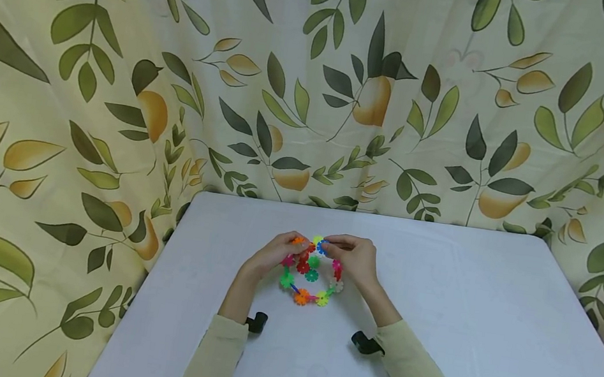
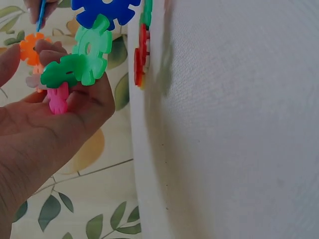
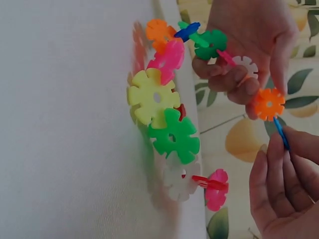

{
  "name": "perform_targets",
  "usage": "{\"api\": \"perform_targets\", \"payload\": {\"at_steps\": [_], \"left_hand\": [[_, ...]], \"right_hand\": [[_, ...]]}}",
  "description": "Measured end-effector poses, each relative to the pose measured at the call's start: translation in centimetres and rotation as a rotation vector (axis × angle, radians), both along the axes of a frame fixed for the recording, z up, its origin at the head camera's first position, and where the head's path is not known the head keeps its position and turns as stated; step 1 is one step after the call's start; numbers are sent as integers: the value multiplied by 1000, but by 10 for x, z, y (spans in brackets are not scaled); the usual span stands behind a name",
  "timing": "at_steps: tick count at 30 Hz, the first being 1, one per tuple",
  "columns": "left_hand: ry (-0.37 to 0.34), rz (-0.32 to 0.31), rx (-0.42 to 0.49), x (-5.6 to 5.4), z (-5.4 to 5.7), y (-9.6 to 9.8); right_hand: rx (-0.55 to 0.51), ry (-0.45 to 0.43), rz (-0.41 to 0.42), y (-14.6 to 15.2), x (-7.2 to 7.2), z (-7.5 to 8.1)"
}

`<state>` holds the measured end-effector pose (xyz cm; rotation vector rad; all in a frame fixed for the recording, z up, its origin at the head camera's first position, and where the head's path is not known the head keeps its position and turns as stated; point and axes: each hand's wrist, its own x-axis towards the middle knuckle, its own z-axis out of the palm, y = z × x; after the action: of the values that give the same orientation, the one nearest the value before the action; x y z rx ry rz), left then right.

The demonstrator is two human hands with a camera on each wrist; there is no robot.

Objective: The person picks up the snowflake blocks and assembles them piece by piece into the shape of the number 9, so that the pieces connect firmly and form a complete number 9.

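A ring-like chain of flower-shaped plastic interlocking discs (image 1: 301, 297) curves between the two hands. My left hand (image 1: 269, 253) grips one end of it, with an orange disc (image 3: 269, 104) at the fingertips and a clear disc (image 3: 245, 65) and dark green disc (image 3: 211, 44) against the fingers. My right hand (image 3: 286, 184) pinches a blue disc (image 3: 281, 133), seen edge-on, whose tip meets the orange disc's edge. Hanging on the chain's other side are a yellow disc (image 3: 142, 97), a green disc (image 3: 174, 137) and a clear one, ending in a pink disc (image 3: 217, 190).
Inside the ring in the head view lie a few more discs, among them a red disc (image 1: 303, 266) and a teal disc (image 1: 312, 275). The white table (image 1: 460, 339) spreads around the hands. A leaf-patterned curtain (image 1: 270, 81) hangs behind and at the sides.
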<state>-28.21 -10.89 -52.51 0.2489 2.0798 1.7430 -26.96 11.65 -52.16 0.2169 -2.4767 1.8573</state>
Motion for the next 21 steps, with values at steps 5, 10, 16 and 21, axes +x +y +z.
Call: {"api": "perform_targets", "payload": {"at_steps": [5, 10, 16, 21], "left_hand": [[10, -18, 20, 0, 0, 1], [14, -25, 15, 1, 0, 1], [-3, -25, 20, 1, 0, 2], [-6, -48, 44, 2, 0, 4]], "right_hand": [[-14, 2, -2, 0, -1, 0], [-13, 14, 2, 0, -1, 0], [-17, 28, 1, 0, -1, 1], [12, 28, 7, -1, -1, 4]]}}
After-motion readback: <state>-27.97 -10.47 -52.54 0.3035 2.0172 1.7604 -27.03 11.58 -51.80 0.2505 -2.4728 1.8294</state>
